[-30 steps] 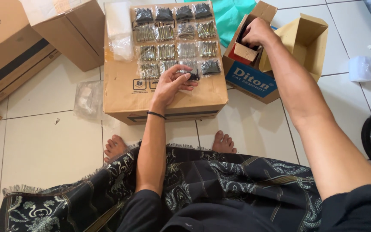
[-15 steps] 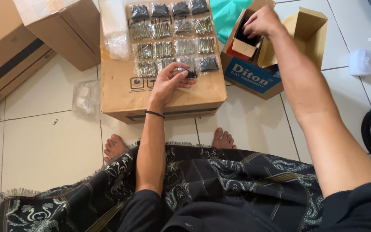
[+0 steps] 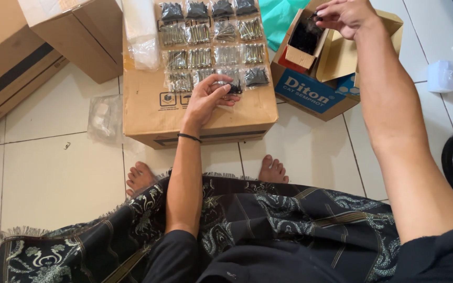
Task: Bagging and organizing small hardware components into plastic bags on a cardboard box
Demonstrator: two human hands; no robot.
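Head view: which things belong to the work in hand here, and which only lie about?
In use:
- left hand on small clear bag
- right hand over small open box of black screws
- rows of clear screw packets

Lying about:
- white roll
- empty clear plastic bag
- teal plastic sheet

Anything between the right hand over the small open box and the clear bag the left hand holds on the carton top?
Nothing visible. The right hand is above the small open box, pinching something small and dark. The left hand holds a clear bag on the carton top. Only laid-out bags of screws lie flat between them.
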